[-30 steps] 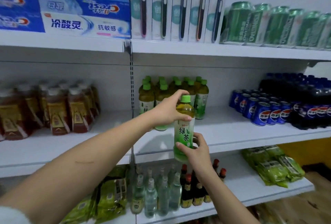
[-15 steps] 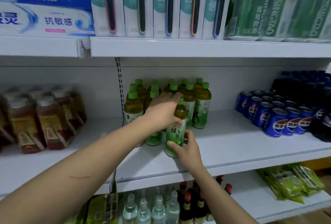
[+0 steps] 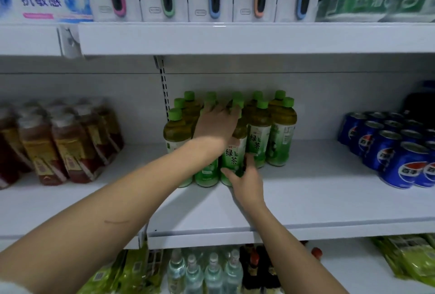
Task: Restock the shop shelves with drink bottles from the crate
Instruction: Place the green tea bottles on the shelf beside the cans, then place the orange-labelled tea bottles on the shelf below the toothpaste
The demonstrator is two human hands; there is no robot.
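Whereas 1 second ago the clear plastic green tea bottle with the green label (image 3: 233, 157) was held up in the air in front of the white metal middle shelf (image 3: 306, 199), it now stands on that shelf at the front of the cluster of green-capped tea bottles (image 3: 270, 129), touching its neighbours on both sides. That looks like this bottle's placement nearly done; what remains, by my judgement, is letting go and fetching another.

Over the top of the bottle lies the left hand (image 3: 216, 124), fingers spread across its cap and the caps behind; whether it grasps the neck or only steadies it, I cannot tell. Low on the bottle, the right hand (image 3: 247, 180) pinches the base between thumb and fingers.

Hidden or unclear: the bottle's cap and shoulder sit under the left hand, and its foot behind the right. No crate appears anywhere in view. Both the amber bottles in shrink-wrap (image 3: 58, 143) at left and the blue cola cans (image 3: 395, 152) at right are blurred, the cans cut off by the edge.
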